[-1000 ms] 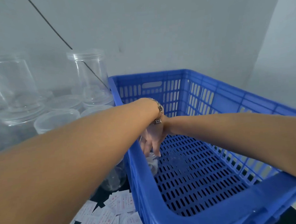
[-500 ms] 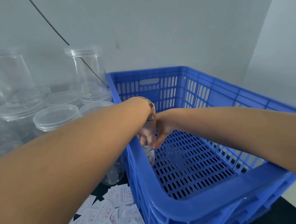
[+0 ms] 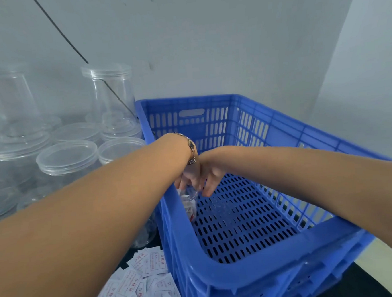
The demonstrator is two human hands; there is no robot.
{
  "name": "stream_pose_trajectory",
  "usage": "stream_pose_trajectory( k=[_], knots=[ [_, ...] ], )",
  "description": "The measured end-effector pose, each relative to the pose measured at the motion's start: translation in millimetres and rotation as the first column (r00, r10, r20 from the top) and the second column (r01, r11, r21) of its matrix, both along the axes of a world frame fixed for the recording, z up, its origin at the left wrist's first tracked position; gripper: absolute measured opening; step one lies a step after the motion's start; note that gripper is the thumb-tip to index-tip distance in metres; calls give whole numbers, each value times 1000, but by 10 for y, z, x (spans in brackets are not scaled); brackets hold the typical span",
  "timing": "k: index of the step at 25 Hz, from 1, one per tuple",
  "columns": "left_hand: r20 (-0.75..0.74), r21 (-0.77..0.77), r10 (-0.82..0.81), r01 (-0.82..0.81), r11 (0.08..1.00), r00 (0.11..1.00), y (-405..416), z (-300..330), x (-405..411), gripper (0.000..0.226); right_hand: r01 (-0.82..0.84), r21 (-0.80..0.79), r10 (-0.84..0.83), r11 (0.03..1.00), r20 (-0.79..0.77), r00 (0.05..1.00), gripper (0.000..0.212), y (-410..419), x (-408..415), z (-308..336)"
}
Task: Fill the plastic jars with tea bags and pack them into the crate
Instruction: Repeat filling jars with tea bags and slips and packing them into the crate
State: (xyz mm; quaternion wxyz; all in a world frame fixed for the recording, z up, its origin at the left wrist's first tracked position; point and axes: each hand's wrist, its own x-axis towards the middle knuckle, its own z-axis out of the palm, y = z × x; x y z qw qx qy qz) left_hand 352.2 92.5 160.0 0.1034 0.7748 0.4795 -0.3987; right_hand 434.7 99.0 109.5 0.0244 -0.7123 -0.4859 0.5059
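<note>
A blue slotted crate stands in front of me. Inside it, against the left wall, stands a clear plastic jar with white tea bags in it. Both my hands reach down into the crate and meet over the jar's top. My left hand, bracelet on the wrist, curls its fingers round the jar's upper rim; the wrist hides most of the hand. My right hand grips the same top from the right with curled fingers. Loose tea bags, white with red print, lie heaped left of the crate.
Several empty clear jars with lids crowd the table to the left, some stacked, one tall jar at the back. A thin dark cable runs down the grey wall behind them. A pale wall corner rises on the right.
The view has pulled back and tilted, so the crate sits lower. My hands stay on the jar's top by the left wall; the tea bags inside the jar now show.
</note>
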Motion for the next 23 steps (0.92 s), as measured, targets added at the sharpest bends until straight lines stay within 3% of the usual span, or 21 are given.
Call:
stream_pose_trajectory(
  k=[1,3,5,6,10,12,14,16,18,21,23],
  knots=[
    [39,56,-33,30,998,999,-5,95,-41,33,1,63,-1,998,-3,1000,37,-12,-21,124],
    [268,159,-25,-18,987,963,-2,350,-124,27,142,129,-108,981,-241,964,19,-33,-49,471],
    [513,263,-43,-109,959,857,-81,683,-271,24,290,153,-185,945,-480,857,35,-172,-145,876],
    [580,323,-88,-130,938,810,-159,832,-387,26,309,212,-159,927,-523,837,35,-270,-204,1056],
    [751,512,-301,-230,828,588,-693,1188,-1005,25,255,579,17,774,-423,906,22,-785,-528,1491],
    [797,536,-351,-309,786,491,-975,1240,-1450,24,238,713,125,660,-417,900,18,-1059,-765,1574],
    [829,521,-353,-372,768,433,-1203,1267,-1873,20,108,837,224,537,-265,938,15,-1288,-1060,1606],
    [832,514,-312,-426,745,458,-1341,1290,-2277,18,-60,906,234,419,-43,971,13,-1383,-1334,1625],
    [816,523,-240,-494,694,527,-1398,1263,-2677,21,-161,917,188,365,97,977,17,-1377,-1569,1645],
    [806,518,-120,-592,617,580,-1344,1156,-3250,24,-214,902,143,374,172,975,23,-1223,-1848,1666],
    [822,495,-68,-652,575,565,-1259,1092,-3516,28,-196,896,103,398,169,980,25,-1051,-2011,1680]
  ],
)
